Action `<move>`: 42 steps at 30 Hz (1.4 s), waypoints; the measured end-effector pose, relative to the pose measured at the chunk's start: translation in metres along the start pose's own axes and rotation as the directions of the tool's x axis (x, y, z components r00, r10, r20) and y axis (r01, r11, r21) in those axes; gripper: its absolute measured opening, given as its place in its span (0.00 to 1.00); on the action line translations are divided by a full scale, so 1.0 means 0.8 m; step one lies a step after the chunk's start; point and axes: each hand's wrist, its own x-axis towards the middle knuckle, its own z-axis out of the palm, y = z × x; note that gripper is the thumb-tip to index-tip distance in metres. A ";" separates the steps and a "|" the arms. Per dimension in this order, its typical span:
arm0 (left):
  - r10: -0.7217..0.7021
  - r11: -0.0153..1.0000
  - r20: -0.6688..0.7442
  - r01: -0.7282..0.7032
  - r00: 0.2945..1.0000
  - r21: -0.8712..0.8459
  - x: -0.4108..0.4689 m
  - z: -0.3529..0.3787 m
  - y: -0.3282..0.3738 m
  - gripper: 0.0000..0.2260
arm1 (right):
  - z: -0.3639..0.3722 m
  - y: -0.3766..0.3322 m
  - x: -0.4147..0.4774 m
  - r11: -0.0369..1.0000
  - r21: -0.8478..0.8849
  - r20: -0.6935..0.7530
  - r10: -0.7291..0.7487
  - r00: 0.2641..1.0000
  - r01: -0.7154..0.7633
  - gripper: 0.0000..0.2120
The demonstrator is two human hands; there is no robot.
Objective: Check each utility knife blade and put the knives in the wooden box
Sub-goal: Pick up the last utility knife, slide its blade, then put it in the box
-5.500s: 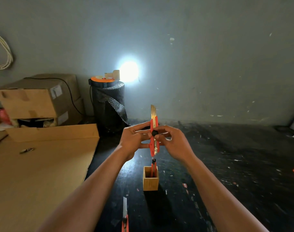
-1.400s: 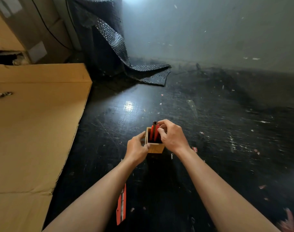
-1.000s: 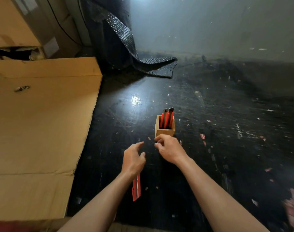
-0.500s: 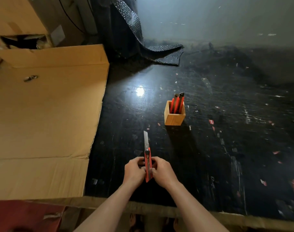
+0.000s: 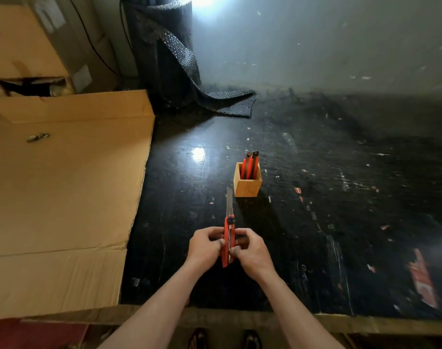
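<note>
A red utility knife (image 5: 228, 229) with its silver blade extended points away from me, held above the black table. My left hand (image 5: 204, 245) grips its handle from the left and my right hand (image 5: 250, 249) grips it from the right. A small wooden box (image 5: 247, 188) stands on the table just beyond the blade tip, slightly to the right. Two red utility knives (image 5: 250, 164) stand upright inside it, dark ends up.
A large flattened cardboard sheet (image 5: 58, 192) covers the table's left side. Cardboard boxes (image 5: 31, 44) and a black bubble-wrap roll (image 5: 164, 54) stand at the back. Red scraps (image 5: 422, 278) lie at the right. The table's front edge (image 5: 227, 317) is near my arms.
A second knife went into the wooden box and both hands let go. They then picked the third knife up off the table near me; it is now held a bit higher with the blade out.
</note>
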 end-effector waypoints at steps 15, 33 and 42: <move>0.369 0.910 0.046 -0.351 0.928 -0.221 -0.003 -0.009 0.228 0.16 | -0.141 -0.170 0.011 0.899 0.069 -0.139 -0.422 0.896 0.433 0.23; 0.581 0.779 -0.023 -0.564 0.814 -0.275 -0.033 -0.007 0.355 0.18 | -0.223 -0.318 0.008 0.652 -0.406 -0.207 -0.748 0.631 0.640 0.12; 0.537 0.795 -0.013 -0.511 0.843 -0.326 -0.036 -0.002 0.346 0.20 | -0.219 -0.306 0.008 0.675 -0.349 -0.223 -0.733 0.642 0.650 0.10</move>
